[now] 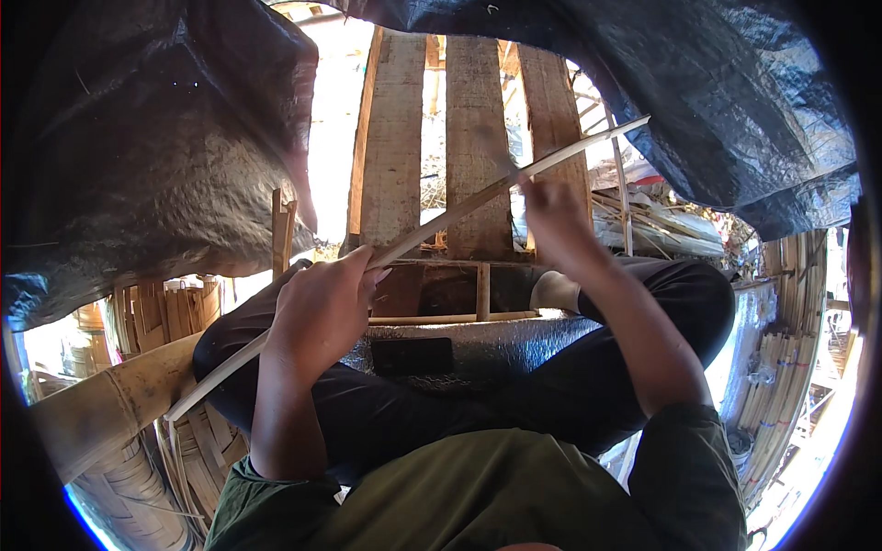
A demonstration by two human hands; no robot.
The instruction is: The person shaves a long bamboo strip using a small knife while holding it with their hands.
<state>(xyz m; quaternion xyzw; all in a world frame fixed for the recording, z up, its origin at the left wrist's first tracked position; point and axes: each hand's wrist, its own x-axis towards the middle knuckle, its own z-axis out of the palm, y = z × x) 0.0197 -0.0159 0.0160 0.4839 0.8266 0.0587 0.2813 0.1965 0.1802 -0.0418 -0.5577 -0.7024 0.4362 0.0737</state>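
Observation:
A long, pale bamboo strip (450, 218) runs slantwise across my lap, its low end at the left and its high end at the upper right. My left hand (323, 298) is closed round its lower half. At the upper half, my right hand (558, 216) is closed on what looks like a small knife (501, 151), its dark blade smeared by motion. The blade lies against or just over the strip; I cannot tell which. The knife's handle is hidden inside the fist.
Wooden planks (478, 110) with gaps between them stand ahead. Dark plastic sheets (165, 119) hang at both sides. A thick bamboo pole (119, 395) lies at my left. Bundled bamboo strips (781, 395) stand at the right. A dark phone-like slab (412, 356) rests between my crossed legs.

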